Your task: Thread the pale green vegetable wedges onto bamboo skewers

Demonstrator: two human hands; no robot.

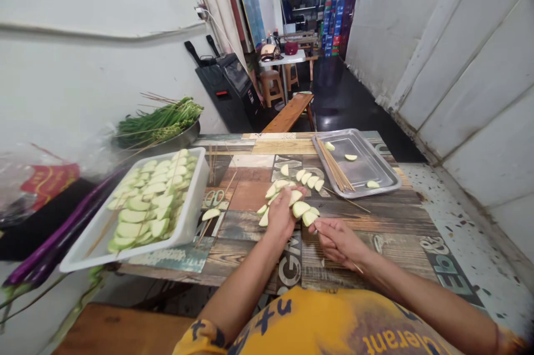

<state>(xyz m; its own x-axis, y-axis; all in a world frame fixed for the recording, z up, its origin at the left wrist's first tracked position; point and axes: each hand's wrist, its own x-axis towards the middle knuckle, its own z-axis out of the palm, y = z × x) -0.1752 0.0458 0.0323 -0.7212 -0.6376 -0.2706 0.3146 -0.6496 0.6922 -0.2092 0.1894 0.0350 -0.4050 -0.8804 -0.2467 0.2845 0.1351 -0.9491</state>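
My right hand (340,241) is closed round a thin wooden skewer (356,267), which points up toward my left hand. Half-moon slices of a pale green vegetable (300,209) sit at its far end, white-fleshed with green rims. My left hand (282,215) is closed on slices beside them; its fingertips are partly hidden. More loose slices (263,218) lie on the table around that hand. Just beyond it, a row of slices (309,179) rests with a skewer (346,200) running out to the right.
At left, a white tub (200,193) holds many slices and skewers. Purple eggplants (54,238) lie beside it, with a bowl of green stalks (167,124) behind. The metal tray (362,191) at right bears skewers (334,164) and a few slices. Scissors (213,197) lie near the tub.
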